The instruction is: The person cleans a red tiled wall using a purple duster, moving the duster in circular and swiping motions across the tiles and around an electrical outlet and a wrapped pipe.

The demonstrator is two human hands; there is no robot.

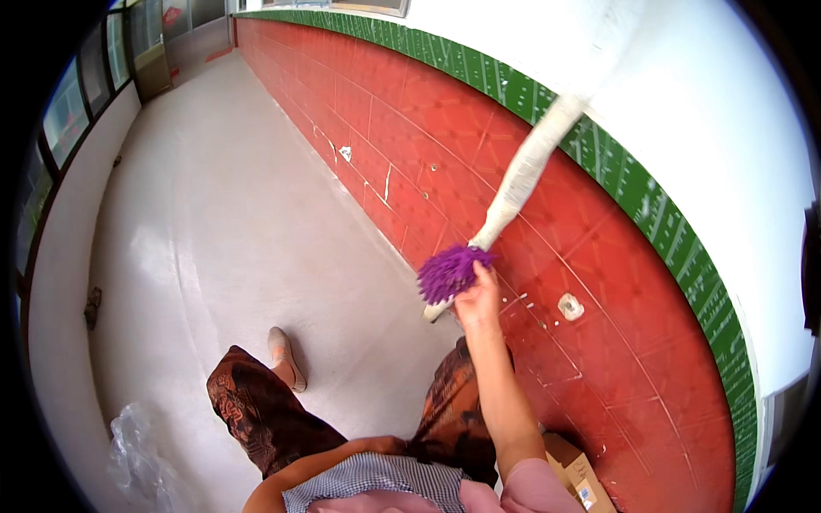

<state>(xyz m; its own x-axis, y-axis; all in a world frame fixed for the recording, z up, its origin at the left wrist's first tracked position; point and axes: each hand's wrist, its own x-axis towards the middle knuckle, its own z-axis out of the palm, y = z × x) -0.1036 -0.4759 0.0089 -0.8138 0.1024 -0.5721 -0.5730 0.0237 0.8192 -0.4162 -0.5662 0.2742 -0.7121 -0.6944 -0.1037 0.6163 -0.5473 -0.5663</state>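
Observation:
My right hand (478, 301) grips a purple chenille cleaning cloth (449, 272), its shaggy strands spread out to the left. The cloth is pressed against the lower part of a white wrapped pipe (523, 173) that runs down the wall. Just below the cloth, the pipe's bottom end (433, 312) shows near the floor. Across my lap lies my left arm, with my left hand (385, 444) resting by the dark patterned trousers (276, 417); its fingers are mostly hidden.
Red tiles (410, 128) cover the lower wall, with chips and a hole (570, 307). A green border (616, 160) tops them. An open cardboard box (580, 474) stands at lower right. Clear plastic (144, 462) lies at lower left on the grey floor (211, 224).

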